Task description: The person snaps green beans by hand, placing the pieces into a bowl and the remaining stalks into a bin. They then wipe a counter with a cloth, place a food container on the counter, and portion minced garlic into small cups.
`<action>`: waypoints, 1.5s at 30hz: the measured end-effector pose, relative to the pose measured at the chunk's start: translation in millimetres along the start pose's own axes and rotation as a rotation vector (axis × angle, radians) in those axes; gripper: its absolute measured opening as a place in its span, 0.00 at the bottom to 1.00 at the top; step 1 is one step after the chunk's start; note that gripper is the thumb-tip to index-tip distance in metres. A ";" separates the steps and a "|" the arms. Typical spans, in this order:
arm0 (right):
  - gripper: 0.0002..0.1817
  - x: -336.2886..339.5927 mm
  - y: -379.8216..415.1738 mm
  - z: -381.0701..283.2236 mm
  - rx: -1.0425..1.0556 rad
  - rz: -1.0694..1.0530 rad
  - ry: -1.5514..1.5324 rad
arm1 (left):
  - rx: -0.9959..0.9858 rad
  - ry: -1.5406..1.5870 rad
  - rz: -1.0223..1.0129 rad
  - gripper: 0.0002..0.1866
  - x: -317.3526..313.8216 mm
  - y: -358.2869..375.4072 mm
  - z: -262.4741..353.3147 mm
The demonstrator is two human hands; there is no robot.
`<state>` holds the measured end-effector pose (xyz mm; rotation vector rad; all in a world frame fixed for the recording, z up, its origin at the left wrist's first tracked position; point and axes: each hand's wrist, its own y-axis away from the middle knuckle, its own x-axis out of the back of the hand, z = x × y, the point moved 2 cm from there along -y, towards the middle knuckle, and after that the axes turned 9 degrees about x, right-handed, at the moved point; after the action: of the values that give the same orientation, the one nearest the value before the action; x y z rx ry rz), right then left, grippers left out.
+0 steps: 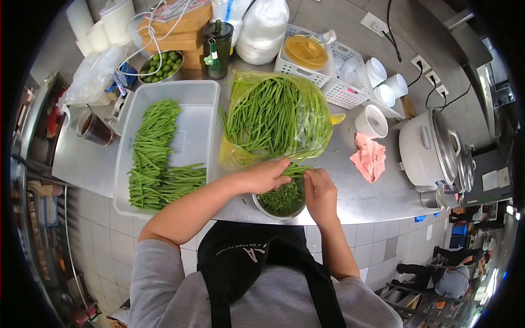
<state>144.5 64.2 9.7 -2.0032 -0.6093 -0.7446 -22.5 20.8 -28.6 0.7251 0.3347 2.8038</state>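
The person's left hand [268, 174] grasps a small bunch of green beans [296, 168] between thumb and fingers, just above the far side of a metal bowl [281, 217]. The right hand [321, 192] is closed too, its thumb and fingers pinching at the bunch's other end beside the bowl's rim (exactly how many beans it grips, one cannot tell). Inside the bowl lie short green pieces [281, 198].

The bowl sits near the front edge of a steel counter [377, 203]. Just beyond it, an open yellow-green plastic bag [234, 158] holds a large heap of long beans [268, 112]. To the left stands a clear plastic tub [198, 117], where more beans [153, 150] lie in a strip along its left side and across its near end.

To the right of the bag, a crumpled pink cloth [368, 158] rests on the counter, beside a white round container [372, 121]. Behind the tub are a bowl of small green fruit [164, 65] and a dark lidded tumbler [217, 50].
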 end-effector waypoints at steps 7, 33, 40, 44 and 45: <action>0.05 -11.7 19.2 23.8 -0.459 0.103 -0.494 | -0.018 -0.235 0.047 0.17 -1.3 5.2 11.5; 0.16 -5.5 19.3 13.4 0.211 0.005 0.306 | -0.033 -0.246 0.078 0.17 -1.3 7.5 10.6; 0.19 -5.8 17.9 9.2 0.185 -0.065 0.321 | -0.016 -0.242 0.081 0.17 1.0 8.0 10.7; 0.13 -5.0 17.8 9.2 0.144 -0.082 0.259 | -0.026 -0.257 0.084 0.17 -0.7 6.6 8.6; 0.11 -5.6 18.7 10.9 0.007 -0.060 0.117 | -0.020 -0.259 0.076 0.17 -0.6 6.8 9.6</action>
<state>155.8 63.8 -9.5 -1.9268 -0.6036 -0.8881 -18.3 15.7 -18.8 1.1024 0.2363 2.7318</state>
